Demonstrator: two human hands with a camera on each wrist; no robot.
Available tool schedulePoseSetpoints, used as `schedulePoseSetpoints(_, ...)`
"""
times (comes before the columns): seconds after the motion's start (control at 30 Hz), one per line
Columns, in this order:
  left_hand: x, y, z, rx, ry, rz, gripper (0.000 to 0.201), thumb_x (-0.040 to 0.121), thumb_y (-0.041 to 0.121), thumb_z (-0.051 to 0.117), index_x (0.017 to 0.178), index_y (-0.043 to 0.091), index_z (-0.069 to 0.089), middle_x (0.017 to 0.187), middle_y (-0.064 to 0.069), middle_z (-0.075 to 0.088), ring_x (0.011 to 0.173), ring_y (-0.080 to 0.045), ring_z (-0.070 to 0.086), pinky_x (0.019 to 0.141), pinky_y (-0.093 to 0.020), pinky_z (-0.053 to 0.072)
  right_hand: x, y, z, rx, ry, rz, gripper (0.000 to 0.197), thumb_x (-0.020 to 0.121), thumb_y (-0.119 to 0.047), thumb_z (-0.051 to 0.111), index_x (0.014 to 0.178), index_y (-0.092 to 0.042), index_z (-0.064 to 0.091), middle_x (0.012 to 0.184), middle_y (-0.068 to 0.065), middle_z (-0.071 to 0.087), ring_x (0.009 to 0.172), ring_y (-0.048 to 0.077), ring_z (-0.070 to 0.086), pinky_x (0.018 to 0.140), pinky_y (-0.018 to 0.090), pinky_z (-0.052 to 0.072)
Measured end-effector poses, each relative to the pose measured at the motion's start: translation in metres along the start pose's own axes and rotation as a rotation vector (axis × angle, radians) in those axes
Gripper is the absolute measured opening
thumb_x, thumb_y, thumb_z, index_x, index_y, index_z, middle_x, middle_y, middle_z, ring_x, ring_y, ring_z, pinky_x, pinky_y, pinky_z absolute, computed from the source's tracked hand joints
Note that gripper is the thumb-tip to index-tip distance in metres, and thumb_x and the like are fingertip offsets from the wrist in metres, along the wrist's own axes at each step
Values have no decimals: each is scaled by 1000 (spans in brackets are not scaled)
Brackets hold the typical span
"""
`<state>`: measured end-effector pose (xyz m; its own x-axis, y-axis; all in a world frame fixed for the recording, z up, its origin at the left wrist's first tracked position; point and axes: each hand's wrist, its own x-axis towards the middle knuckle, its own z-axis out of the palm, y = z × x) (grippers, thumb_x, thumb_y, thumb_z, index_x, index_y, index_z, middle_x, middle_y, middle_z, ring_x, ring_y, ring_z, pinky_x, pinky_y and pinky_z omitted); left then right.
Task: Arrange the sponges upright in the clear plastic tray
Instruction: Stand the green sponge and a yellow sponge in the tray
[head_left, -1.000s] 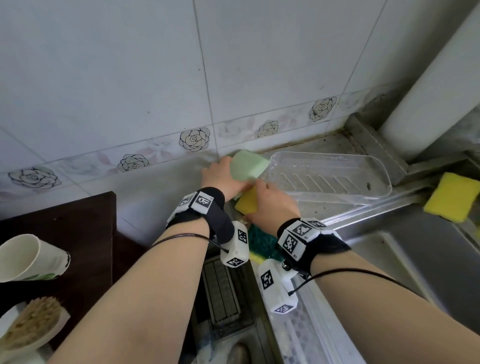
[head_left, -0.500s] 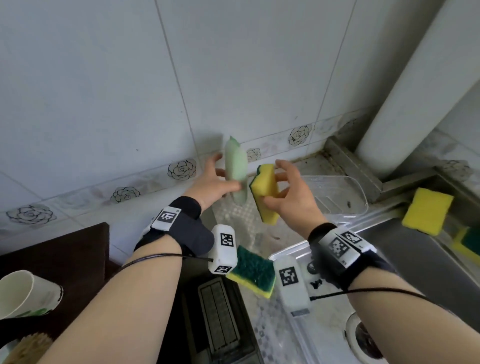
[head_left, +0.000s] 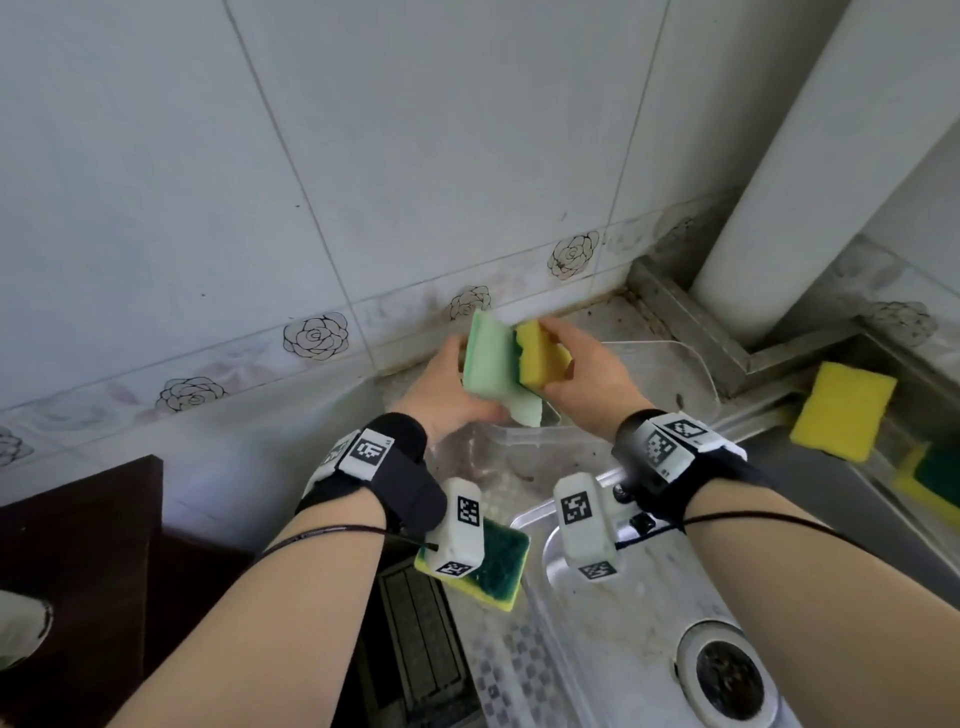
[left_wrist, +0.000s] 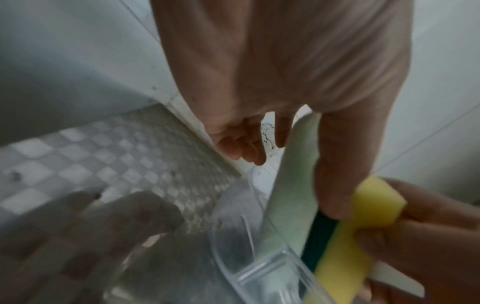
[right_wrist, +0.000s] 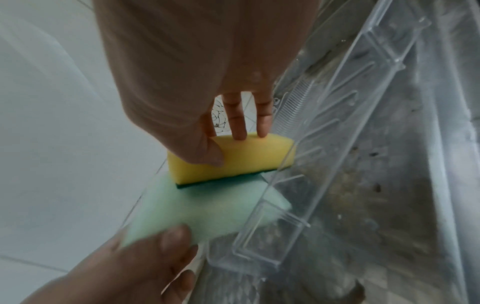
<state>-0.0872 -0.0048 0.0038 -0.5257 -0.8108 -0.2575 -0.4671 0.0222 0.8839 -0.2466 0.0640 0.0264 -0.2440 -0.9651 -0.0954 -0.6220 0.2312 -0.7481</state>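
My left hand (head_left: 447, 384) grips a pale green sponge (head_left: 491, 371) on edge, its lower corner inside the near left end of the clear plastic tray (head_left: 685, 364). My right hand (head_left: 587, 374) pinches a yellow sponge with a dark green scrub side (head_left: 543, 358), pressed flat against the green one. In the right wrist view the yellow sponge (right_wrist: 233, 158) sits above the green sponge (right_wrist: 205, 207) at the tray wall (right_wrist: 337, 127). The left wrist view shows the green sponge (left_wrist: 291, 201) held under my thumb beside the yellow sponge (left_wrist: 348, 242).
A green-and-yellow sponge (head_left: 493, 569) lies on the sink ledge below my left wrist. Another yellow sponge (head_left: 841, 410) and a green-topped sponge (head_left: 935, 480) lie at the right. The sink drain (head_left: 727, 675) is lower right; a white pipe (head_left: 789, 171) stands behind the tray.
Both hands went from the counter up into the air with a sponge each, then came down together; the two sponges now touch and stand at the tray's left end.
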Motion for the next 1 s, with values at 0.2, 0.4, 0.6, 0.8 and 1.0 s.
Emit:
schedulePoseSetpoints(0.2,3,-3,-6,-14,135,-42,62,80,24,68,134,14,39,125,-5,56,96,-20,60,80,-35,51,10,0,11,39,12,1,68,76,-3,59,138,-21,36,138,6,50,91,13,40,91,30,41)
schedulePoseSetpoints(0.4,4,-6,-9,21,159,-58,59,75,31,66,127,17,43,115,-3,59,100,-25,62,90,-47,52,9,-6,20,-52,-55,-24,75,77,2,57,143,-19,28,147,10,39,130,28,40,110,40,34)
schedulePoseSetpoints(0.6,-9,-4,-27,-59,270,-102,58,85,33,63,133,12,40,90,4,52,86,-22,59,86,-43,53,0,-12,8,-64,-36,36,83,72,4,57,144,-25,25,148,5,35,127,32,42,105,49,40)
schedulePoseSetpoints(0.8,-29,5,-31,-49,303,-87,46,86,29,61,126,11,45,87,4,51,87,-22,58,82,-39,53,-19,-19,2,-54,0,21,73,75,3,59,140,-18,33,144,7,41,125,30,43,106,44,38)
schedulePoseSetpoints(1.0,-65,13,-23,201,6,14,28,77,21,72,101,16,57,94,4,59,85,-15,56,74,-23,46,-54,-7,-11,56,121,90,62,79,-3,60,135,-18,40,136,6,47,111,21,49,90,35,44)
